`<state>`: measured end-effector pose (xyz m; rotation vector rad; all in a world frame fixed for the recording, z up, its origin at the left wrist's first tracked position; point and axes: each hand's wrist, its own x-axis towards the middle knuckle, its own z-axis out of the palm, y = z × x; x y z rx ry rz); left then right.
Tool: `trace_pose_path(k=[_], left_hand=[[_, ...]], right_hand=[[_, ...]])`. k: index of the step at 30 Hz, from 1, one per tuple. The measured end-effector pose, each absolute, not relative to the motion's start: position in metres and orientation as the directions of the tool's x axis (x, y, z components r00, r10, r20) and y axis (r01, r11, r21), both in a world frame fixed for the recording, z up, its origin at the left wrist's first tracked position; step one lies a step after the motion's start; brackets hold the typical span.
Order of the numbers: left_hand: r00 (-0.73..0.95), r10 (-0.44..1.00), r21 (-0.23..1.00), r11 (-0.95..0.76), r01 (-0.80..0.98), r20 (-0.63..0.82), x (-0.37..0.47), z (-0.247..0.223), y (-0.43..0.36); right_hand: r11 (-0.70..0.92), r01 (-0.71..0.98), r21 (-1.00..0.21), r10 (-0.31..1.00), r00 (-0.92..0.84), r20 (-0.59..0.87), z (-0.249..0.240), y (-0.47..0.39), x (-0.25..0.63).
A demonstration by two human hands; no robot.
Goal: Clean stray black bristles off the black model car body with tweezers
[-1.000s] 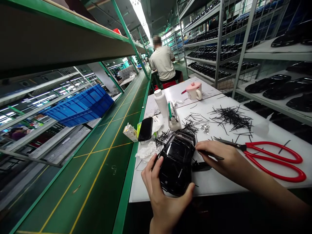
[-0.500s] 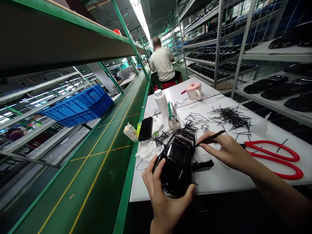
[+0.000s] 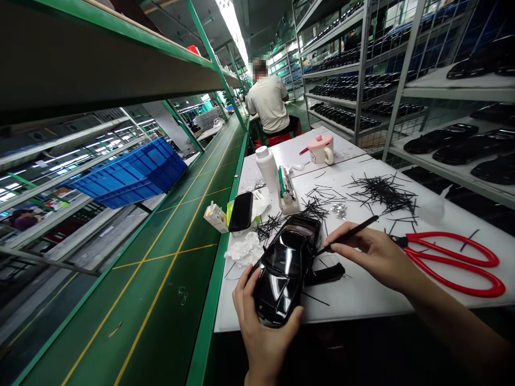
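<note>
Black model car (image 3: pixel 286 266) is sat at the near edge of the white table (image 3: pixel 370 292), nose toward the camera, w/ one door (image 3: pixel 325 274) swung open on its right side. It's cupped from the front by the left hand (image 3: pixel 263 327), fingers closed around the bonnet and bumper, prob so the body is kept from sliding while the side gets poked at. A thin black stick (image 3: pixel 348 234) is pinched between thumb and fingertips of the right hand (image 3: pixel 372 254), tip pressed in at the car's side window line, just above the open door. Stick is held like a pen, angled low, which looks like it's for fine control at the tip.

Right beside that hand, red-handled scissors (image 3: pixel 453 260) are laid flat, blades pointing at the car, within easy grab. More black sticks (image 3: pixel 382 193) are scattered in piles further back, plus a small heap of silver bits (image 3: pixel 340 210). Left of the car: crumpled tissue (image 3: pixel 244 250), a phone (image 3: pixel 241 212), a white bottle (image 3: pixel 267 169) and a pink-lidded mug (image 3: pixel 322 149) further back. A green conveyor belt (image 3: pixel 169 257) runs alongside on the left. Another person (image 3: pixel 269 102) is seated far down the line, back turned. Racks on the right are loaded w/ black car shells (image 3: pixel 458 140).
</note>
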<state>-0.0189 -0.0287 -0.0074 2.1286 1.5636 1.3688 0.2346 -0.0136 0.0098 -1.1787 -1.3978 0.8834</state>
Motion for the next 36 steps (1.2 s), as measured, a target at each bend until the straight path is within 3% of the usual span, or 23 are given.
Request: trace_pose_path(k=[4,10,22,27,32,36], left_hand=[[0.023,0.879,0.652,-0.372,0.661,0.477,-0.029,-0.029,-0.030],[0.120,0.905,0.626,-0.373,0.685,0.408,-0.041,-0.047,-0.027],[0.359,0.918,0.622,-0.383,0.683,0.169,-0.057,-0.020,-0.009],[0.512,0.816,0.558,-0.564,0.609,0.268,-0.020,0.005,0.013],[0.759,0.626,0.568,-0.697,0.439,0.182,0.024,0.024,0.042],[0.818,0.559,0.565,-0.721,0.402,0.132,0.038,0.034,0.057]], right_hand=[[0.239,0.124,-0.963,0.968,0.044,0.246,0.007,-0.016,0.231],[0.224,0.121,-0.967,0.972,0.041,0.230,0.003,-0.021,0.233],[0.234,0.103,-0.967,0.972,-0.041,0.231,0.000,-0.030,0.236],[0.255,0.108,-0.961,0.967,-0.022,0.254,0.001,-0.032,0.233],[0.248,0.130,-0.960,0.969,-0.020,0.248,0.003,-0.034,0.232],[0.238,0.113,-0.965,0.971,-0.022,0.237,0.005,-0.037,0.235]])
